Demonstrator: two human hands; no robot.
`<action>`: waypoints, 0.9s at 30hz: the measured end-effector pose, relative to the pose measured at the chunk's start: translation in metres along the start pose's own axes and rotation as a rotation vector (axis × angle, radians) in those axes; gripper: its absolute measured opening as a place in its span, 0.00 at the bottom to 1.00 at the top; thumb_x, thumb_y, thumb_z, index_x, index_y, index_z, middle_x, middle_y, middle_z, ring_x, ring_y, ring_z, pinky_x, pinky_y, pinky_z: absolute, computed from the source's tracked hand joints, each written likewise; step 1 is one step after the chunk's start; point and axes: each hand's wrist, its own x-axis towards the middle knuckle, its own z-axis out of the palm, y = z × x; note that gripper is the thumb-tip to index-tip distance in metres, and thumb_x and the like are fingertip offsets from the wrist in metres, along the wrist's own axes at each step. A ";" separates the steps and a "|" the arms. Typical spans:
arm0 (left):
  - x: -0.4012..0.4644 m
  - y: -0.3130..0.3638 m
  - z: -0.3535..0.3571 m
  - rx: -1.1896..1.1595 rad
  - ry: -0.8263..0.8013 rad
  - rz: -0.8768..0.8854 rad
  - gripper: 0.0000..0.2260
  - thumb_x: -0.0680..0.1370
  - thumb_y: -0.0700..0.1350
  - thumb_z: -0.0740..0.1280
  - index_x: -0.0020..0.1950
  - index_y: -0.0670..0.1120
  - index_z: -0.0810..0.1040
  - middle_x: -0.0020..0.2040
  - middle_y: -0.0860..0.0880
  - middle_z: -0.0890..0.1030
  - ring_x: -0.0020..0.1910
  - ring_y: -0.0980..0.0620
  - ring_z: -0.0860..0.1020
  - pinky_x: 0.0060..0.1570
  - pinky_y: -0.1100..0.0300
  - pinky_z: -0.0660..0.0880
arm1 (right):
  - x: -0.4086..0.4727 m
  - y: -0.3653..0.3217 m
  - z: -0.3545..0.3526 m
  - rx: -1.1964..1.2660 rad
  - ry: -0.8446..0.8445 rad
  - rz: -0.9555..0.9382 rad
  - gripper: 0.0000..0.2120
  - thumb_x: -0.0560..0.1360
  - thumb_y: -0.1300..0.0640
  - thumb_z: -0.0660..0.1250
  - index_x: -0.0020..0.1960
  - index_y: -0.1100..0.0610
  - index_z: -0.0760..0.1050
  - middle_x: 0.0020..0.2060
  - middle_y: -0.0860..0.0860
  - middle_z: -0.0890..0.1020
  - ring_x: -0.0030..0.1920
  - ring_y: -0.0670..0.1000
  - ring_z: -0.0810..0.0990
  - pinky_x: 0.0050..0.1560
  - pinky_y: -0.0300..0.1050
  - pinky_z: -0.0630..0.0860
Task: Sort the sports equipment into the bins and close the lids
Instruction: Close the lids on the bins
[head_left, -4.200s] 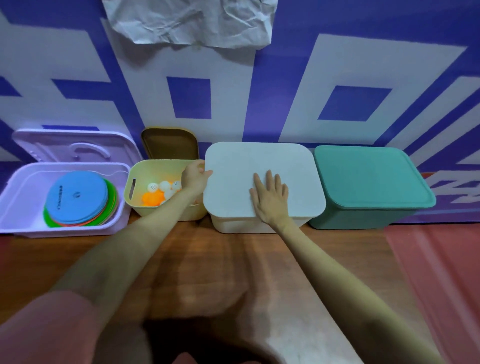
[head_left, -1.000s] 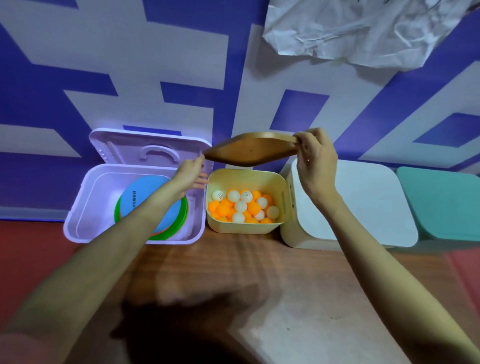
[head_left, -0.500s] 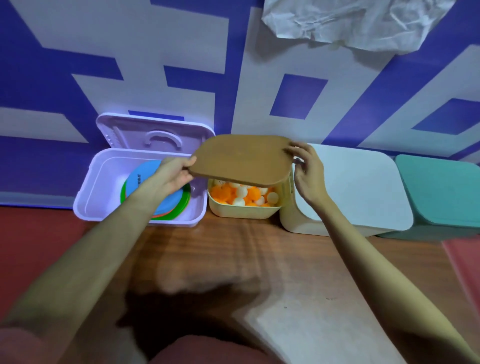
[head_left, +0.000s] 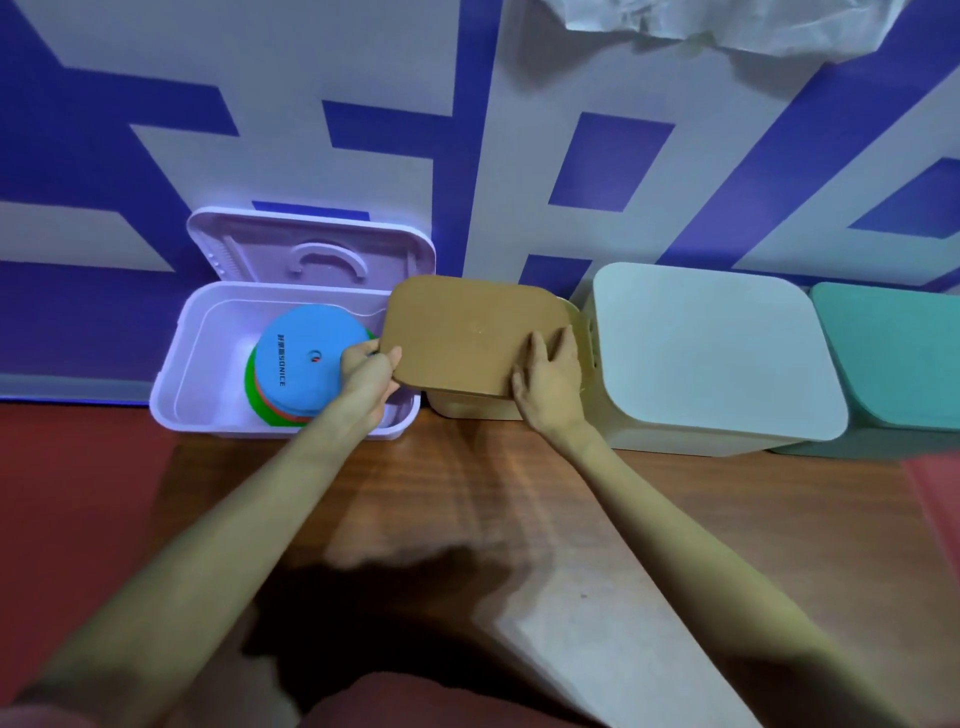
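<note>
Down at six o'clock the two bare forearms reach up across the wooden tabletop (head_left: 467, 519) toward the row of bins. The left hand (head_left: 366, 371) pinches the brown lid (head_left: 467, 332) at its nine o'clock edge, thumb on top and fingers curled under. The right hand (head_left: 550, 384) lies on the lid's near corner at about five o'clock, fingers fairly straight on top, pressing rather than gripping. The lid sits over the small yellow bin (head_left: 478, 408), though it looks skewed, overhanging at nine o'clock with a strip of rim showing at three. So the step in hand is seating this lid; it likely wants a nudge toward three o'clock, then a firm press down. At three o'clock, the white bin (head_left: 717, 358) and teal bin (head_left: 898, 353) are already covered. At nine o'clock, the lilac bin (head_left: 171, 384) holding the coloured discs (head_left: 301, 358) stands open, its lilac lid (head_left: 311, 254) leaning against the wall at eleven: probably next.
</note>
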 end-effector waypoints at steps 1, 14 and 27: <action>0.002 -0.001 0.002 0.012 -0.003 0.004 0.13 0.80 0.32 0.59 0.65 0.31 0.71 0.56 0.39 0.78 0.53 0.45 0.77 0.56 0.53 0.75 | -0.001 0.000 0.002 -0.036 0.007 -0.021 0.26 0.78 0.52 0.59 0.72 0.63 0.61 0.72 0.70 0.55 0.73 0.67 0.53 0.73 0.57 0.56; 0.014 -0.012 0.030 0.371 -0.100 0.130 0.03 0.79 0.39 0.64 0.47 0.46 0.75 0.47 0.43 0.81 0.43 0.42 0.81 0.53 0.45 0.79 | 0.000 0.028 0.012 -0.292 -0.259 -0.207 0.42 0.76 0.42 0.62 0.77 0.52 0.38 0.76 0.63 0.43 0.75 0.66 0.41 0.73 0.65 0.48; 0.016 -0.038 -0.020 1.118 -0.304 0.480 0.31 0.72 0.42 0.70 0.73 0.47 0.63 0.53 0.41 0.74 0.51 0.42 0.75 0.47 0.56 0.71 | -0.002 0.037 0.018 -0.431 -0.216 -0.283 0.27 0.82 0.52 0.54 0.77 0.55 0.47 0.74 0.67 0.53 0.74 0.69 0.50 0.70 0.64 0.54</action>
